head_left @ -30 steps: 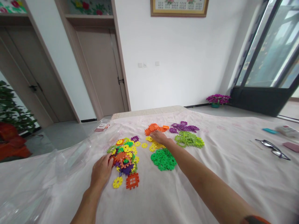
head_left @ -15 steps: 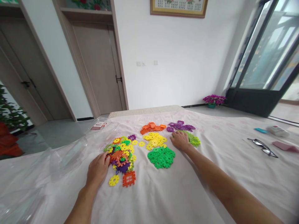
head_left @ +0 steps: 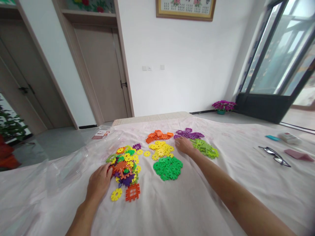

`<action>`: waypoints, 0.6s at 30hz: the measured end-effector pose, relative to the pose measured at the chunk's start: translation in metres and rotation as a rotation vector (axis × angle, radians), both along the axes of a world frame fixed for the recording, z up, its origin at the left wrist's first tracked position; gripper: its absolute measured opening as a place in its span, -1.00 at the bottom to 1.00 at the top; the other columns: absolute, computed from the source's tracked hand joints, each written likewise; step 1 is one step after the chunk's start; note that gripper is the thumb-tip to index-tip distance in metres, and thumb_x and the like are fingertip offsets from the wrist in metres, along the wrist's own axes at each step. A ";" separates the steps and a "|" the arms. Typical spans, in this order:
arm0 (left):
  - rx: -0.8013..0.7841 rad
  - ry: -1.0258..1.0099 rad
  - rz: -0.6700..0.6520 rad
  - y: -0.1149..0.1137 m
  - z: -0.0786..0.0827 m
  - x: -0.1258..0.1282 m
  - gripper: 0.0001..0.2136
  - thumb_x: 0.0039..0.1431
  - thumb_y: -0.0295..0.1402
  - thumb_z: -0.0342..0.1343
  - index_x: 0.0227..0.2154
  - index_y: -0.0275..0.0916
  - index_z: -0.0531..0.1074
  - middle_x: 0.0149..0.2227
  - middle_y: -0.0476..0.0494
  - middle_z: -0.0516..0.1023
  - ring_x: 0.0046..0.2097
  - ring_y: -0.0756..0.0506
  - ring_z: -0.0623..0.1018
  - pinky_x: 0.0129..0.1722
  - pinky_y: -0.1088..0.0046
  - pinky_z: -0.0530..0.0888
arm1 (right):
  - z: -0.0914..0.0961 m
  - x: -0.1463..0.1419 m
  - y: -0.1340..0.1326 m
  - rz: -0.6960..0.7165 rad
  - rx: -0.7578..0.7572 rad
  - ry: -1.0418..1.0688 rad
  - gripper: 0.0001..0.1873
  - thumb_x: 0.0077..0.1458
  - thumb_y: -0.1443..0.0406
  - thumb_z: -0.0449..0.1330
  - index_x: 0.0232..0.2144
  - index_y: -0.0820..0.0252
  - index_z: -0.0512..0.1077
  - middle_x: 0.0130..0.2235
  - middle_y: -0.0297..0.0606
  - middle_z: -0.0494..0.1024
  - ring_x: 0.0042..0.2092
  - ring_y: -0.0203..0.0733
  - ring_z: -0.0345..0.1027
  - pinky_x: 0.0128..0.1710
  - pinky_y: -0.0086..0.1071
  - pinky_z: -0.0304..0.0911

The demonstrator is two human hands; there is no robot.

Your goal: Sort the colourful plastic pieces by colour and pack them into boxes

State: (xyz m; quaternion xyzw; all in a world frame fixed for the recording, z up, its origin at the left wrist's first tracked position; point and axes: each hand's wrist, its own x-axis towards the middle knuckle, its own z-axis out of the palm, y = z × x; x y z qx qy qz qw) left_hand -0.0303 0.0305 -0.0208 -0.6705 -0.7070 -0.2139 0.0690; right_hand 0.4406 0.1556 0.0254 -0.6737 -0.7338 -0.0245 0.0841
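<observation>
Got the left hand (head_left: 98, 182) curled against the left side of the mixed-colour pile (head_left: 126, 167); can't tell about any hold there tbh; got the right hand (head_left: 184, 144) loosely bent at the near left edge of the purple pile (head_left: 190, 134); can't tell there either; seeing the lime-green pile (head_left: 205, 149) just right of that hand, the yellow pile (head_left: 161, 149) left of it, orange pile (head_left: 158, 136) beyond the yellow, green pile (head_left: 168, 168) nearer; all on a pale cloth (head_left: 159, 209).

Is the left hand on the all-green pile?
No, the left hand is at the mixed-colour pile, left of the all-green pile.
</observation>
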 end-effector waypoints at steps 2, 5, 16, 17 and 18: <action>-0.004 0.004 0.007 0.000 0.000 0.000 -0.59 0.33 -0.25 -0.23 0.07 -0.25 0.39 0.08 -0.22 0.51 0.07 -0.14 0.49 0.11 0.32 0.33 | -0.002 -0.003 0.010 -0.006 -0.039 0.001 -0.54 0.21 0.16 0.05 0.14 0.07 0.35 0.10 -0.08 0.41 0.11 0.02 0.25 0.05 -0.20 0.13; -0.005 0.003 0.014 -0.001 0.000 0.001 -0.59 0.34 -0.24 -0.24 0.07 -0.24 0.39 0.08 -0.20 0.51 0.08 -0.14 0.49 0.10 0.34 0.34 | -0.004 0.004 0.025 -0.070 -0.062 0.001 -0.49 0.21 0.11 0.05 0.16 0.16 0.31 0.14 0.03 0.37 0.14 0.12 0.22 0.04 -0.11 0.15; -0.012 0.000 0.018 0.000 0.001 0.001 -0.58 0.33 -0.24 -0.24 0.07 -0.27 0.39 0.09 -0.23 0.50 0.09 -0.16 0.48 0.11 0.30 0.33 | 0.001 0.027 0.024 -0.207 -0.040 -0.043 -0.60 0.26 0.20 -0.04 -0.04 0.25 0.47 0.06 0.09 0.43 0.09 0.10 0.30 0.04 -0.12 0.13; -0.011 0.000 0.019 0.000 0.001 0.001 -0.58 0.33 -0.24 -0.23 0.07 -0.26 0.39 0.09 -0.22 0.50 0.09 -0.16 0.48 0.12 0.30 0.33 | -0.001 0.027 0.019 -0.216 -0.034 -0.051 -0.61 0.25 0.19 -0.03 -0.05 0.25 0.48 0.06 0.09 0.43 0.11 0.12 0.28 0.06 -0.08 0.10; -0.011 0.000 0.017 0.000 0.000 0.000 -0.58 0.33 -0.24 -0.23 0.08 -0.25 0.39 0.09 -0.22 0.50 0.09 -0.15 0.48 0.11 0.31 0.33 | -0.003 0.028 0.015 -0.226 -0.032 -0.058 -0.61 0.25 0.19 -0.01 -0.06 0.25 0.49 0.06 0.10 0.43 0.11 0.14 0.26 0.08 -0.04 0.08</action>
